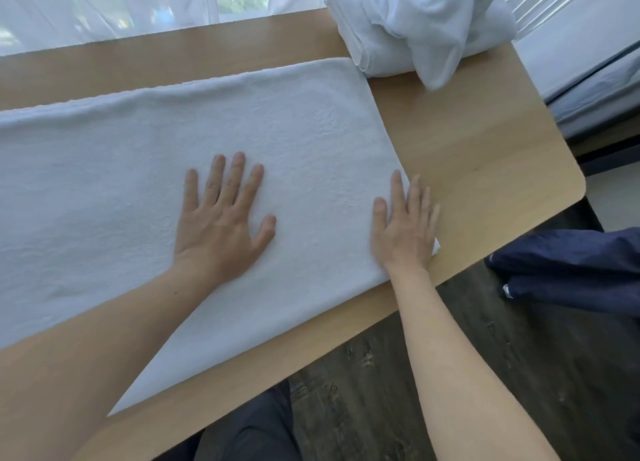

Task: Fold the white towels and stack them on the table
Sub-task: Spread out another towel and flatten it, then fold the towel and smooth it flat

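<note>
A big white towel [114, 183] lies flat on the wooden table [467, 142]. It is long and runs off the left side of the view. Its right end stops short of the table's right edge, so bare wood shows there.

The left hand [221, 225] lies flat on the towel, near the middle of what we can see. Its fingers are spread out and straight. It presses down and grabs nothing.

The right hand [403, 228] lies flat on the towel's right edge, by the near corner. Its fingers are straight and close together. Some fingertips reach past the towel toward the wood. It grabs nothing too.

At the far right corner of the table sits a pile of white towels [415, 24]. The ones below look folded, and a crumpled one lies on top. The pile touches the far corner of the flat towel.

Behind the table hangs a thin white curtain [104, 7]. The floor [502, 356] is dark wood. A dark blue cloth [568, 266] lies at the right, past the table.
</note>
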The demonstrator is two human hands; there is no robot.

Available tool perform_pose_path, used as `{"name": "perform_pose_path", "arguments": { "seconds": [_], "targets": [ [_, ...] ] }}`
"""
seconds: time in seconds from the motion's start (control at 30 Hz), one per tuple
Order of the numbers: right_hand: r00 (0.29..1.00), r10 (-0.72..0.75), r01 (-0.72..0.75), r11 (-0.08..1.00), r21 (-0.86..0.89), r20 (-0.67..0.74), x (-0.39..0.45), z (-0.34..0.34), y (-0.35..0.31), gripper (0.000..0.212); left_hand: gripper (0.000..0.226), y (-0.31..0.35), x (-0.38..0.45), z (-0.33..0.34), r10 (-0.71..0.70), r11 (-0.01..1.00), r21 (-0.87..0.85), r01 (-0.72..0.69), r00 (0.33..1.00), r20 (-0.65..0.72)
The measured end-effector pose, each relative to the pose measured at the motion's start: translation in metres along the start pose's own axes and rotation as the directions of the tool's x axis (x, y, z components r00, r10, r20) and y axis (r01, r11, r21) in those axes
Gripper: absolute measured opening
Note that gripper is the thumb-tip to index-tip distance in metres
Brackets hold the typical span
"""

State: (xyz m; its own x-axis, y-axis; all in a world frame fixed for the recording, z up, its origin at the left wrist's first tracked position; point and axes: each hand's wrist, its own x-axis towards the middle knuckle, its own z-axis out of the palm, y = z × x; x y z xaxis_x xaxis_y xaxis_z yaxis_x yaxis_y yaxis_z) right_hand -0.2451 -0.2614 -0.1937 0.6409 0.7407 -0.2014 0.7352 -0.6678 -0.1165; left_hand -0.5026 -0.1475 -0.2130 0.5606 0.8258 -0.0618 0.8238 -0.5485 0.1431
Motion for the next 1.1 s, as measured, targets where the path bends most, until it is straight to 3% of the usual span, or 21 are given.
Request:
{"name": "perform_pose_path", "arguments": {
  "seconds": [0.07, 0.17, 0.2, 0.4, 0.47, 0.57, 0.63, 0.67, 0.73, 0.83, 0.93, 1.0, 1.1],
  "targets": [
    [0.996, -0.078, 0.078, 0.997, 0.011, -0.037, -0.016, 0.003, -0.018, 0.064, 0.078, 0.000, 0.000, 0.000, -0.003, 1.000, -0.005, 0.003, 1.000, 0.003],
    [0.928, -0.373, 0.373, 0.928, -0.013, -0.004, -0.049, 0.021, -0.044, 0.063, 0.078, 0.001, -0.001, 0.001, -0.001, 1.000, -0.017, 0.001, 1.000, 0.004],
    [0.915, -0.403, 0.404, 0.914, -0.035, 0.016, -0.051, 0.024, -0.042, 0.063, 0.078, 0.001, -0.001, 0.001, 0.003, 1.000, -0.023, -0.003, 1.000, 0.006],
    [0.998, -0.048, 0.049, 0.998, -0.031, 0.042, -0.009, 0.003, 0.011, 0.060, 0.081, 0.014, -0.026, 0.000, 0.047, 0.996, -0.083, -0.044, 0.998, 0.043],
    [1.000, -0.003, 0.003, 1.000, 0.004, 0.015, -0.009, 0.001, -0.001, 0.061, 0.083, 0.031, -0.043, 0.004, 0.069, 0.996, -0.069, -0.065, 0.996, 0.054],
    [0.962, -0.268, 0.271, 0.960, 0.070, -0.045, -0.033, 0.011, -0.049, 0.061, 0.084, 0.039, -0.051, 0.008, 0.056, 0.997, -0.052, -0.054, 0.997, 0.050],
    [0.879, -0.476, 0.475, 0.879, 0.038, 0.014, -0.049, 0.024, -0.066, 0.060, 0.083, 0.036, -0.049, 0.009, 0.066, 0.997, -0.044, -0.063, 0.997, 0.047],
    [0.859, -0.509, 0.510, 0.860, 0.005, 0.046, -0.048, 0.027, -0.064, 0.060, 0.082, 0.035, -0.048, 0.009, 0.077, 0.996, -0.043, -0.075, 0.996, 0.046],
    [0.895, -0.443, 0.444, 0.896, -0.023, 0.049, -0.029, 0.023, -0.048, 0.060, 0.081, 0.035, -0.048, 0.010, 0.081, 0.996, -0.049, -0.079, 0.996, 0.044],
    [0.977, -0.203, 0.206, 0.978, -0.045, 0.060, 0.009, 0.006, -0.020, 0.059, 0.080, 0.037, -0.048, 0.008, 0.066, 0.997, -0.047, -0.064, 0.997, 0.048],
    [0.996, -0.072, 0.075, 0.996, -0.047, 0.055, 0.028, -0.005, -0.024, 0.062, 0.078, 0.038, -0.049, 0.004, 0.064, 0.997, -0.043, -0.061, 0.997, 0.054],
    [0.981, -0.195, 0.194, 0.981, 0.024, 0.014, 0.026, -0.008, -0.051, 0.062, 0.072, 0.039, -0.049, 0.004, 0.059, 0.997, -0.051, -0.056, 0.997, 0.055],
    [0.842, -0.539, 0.535, 0.837, 0.116, 0.002, 0.023, -0.004, -0.104, 0.060, 0.064, 0.037, -0.042, 0.002, 0.098, 0.993, -0.071, -0.095, 0.994, 0.044]
  ]
}}
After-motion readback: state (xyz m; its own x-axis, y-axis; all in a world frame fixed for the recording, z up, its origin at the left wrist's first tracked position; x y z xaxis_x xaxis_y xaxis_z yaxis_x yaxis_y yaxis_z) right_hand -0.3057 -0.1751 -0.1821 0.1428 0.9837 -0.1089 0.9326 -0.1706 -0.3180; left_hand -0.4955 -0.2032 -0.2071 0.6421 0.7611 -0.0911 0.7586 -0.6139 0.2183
